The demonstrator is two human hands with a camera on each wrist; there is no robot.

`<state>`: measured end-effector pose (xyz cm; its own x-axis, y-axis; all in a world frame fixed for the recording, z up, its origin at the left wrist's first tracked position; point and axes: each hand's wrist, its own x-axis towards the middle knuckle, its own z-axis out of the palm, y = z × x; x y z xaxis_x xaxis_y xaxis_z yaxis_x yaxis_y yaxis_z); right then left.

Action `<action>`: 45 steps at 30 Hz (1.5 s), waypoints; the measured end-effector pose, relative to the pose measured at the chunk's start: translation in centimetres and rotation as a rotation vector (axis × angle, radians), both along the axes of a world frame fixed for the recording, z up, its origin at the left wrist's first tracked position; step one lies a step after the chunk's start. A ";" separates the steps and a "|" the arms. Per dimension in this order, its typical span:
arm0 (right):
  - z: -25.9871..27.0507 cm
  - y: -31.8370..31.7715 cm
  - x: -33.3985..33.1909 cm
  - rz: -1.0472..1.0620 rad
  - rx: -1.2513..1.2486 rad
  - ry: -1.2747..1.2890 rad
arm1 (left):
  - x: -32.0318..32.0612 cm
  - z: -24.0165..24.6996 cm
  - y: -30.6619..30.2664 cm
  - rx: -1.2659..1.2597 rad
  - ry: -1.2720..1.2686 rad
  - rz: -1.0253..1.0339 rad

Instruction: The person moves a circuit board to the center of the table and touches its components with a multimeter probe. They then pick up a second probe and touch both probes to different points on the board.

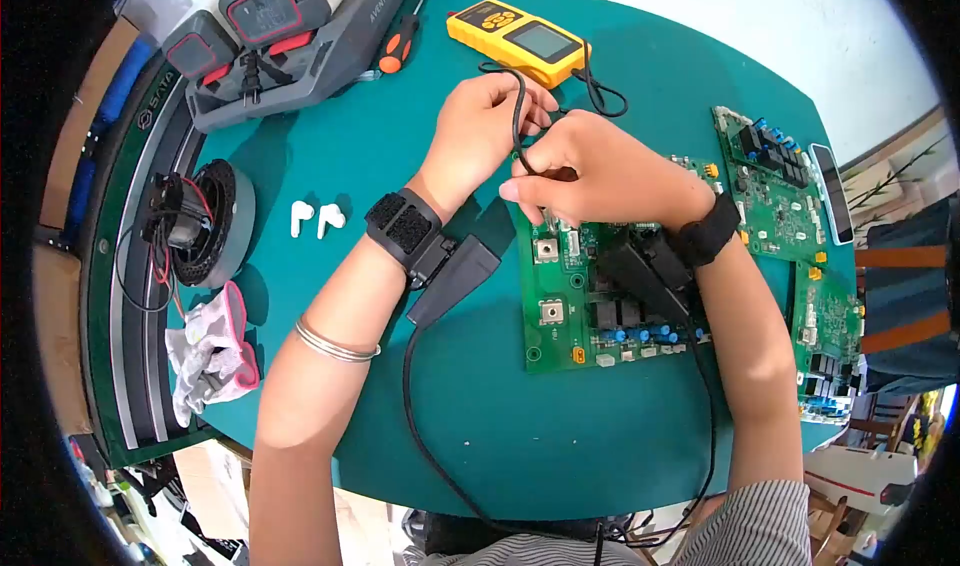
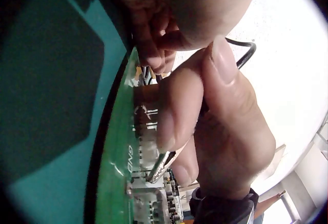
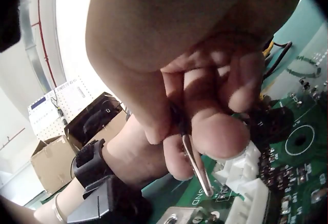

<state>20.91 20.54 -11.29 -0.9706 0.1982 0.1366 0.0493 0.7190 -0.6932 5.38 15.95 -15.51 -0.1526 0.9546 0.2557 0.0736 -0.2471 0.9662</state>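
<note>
My right hand [image 1: 595, 171] pinches a crocodile clip with a black lead [image 1: 518, 116] above the near green circuit board [image 1: 555, 356]. In the right wrist view the clip's metal nose [image 3: 197, 165] points down beside white connectors [image 3: 248, 198] and the GND print. The left wrist view shows its toothed jaws close over the board [image 2: 110, 183]. My left hand [image 1: 485, 131] is curled at the board's far edge. Its fingertips [image 2: 152, 55] hold a dark lead end, mostly hidden. A yellow handheld meter [image 1: 520, 41], trailing black leads, lies just beyond both hands.
More circuit boards [image 1: 775, 191] lie at the right, with a phone [image 1: 831, 194] beside them. White earbuds [image 1: 330, 218], a glove [image 1: 212, 351] and a round fan-like part [image 1: 215, 226] sit left. A grey tool case [image 1: 330, 71] and an orange-black screwdriver [image 1: 398, 48] stand at back left.
</note>
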 end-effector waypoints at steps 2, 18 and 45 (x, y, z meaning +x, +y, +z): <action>-0.2 0.1 0.0 0.017 0.042 0.002 | 0.0 0.1 -0.1 0.009 0.007 -0.003; 0.0 0.2 -0.1 0.039 0.025 0.019 | 0.0 0.3 -0.2 0.010 0.022 0.001; 0.3 0.0 0.0 0.027 -0.122 0.028 | -0.3 0.4 -0.2 -0.061 0.120 -0.011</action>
<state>20.89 20.55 -10.99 -0.9719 0.1887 0.1405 0.0100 0.6298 -0.7767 5.10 15.72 -15.13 -0.1135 0.9704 0.2133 0.1867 -0.1900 0.9639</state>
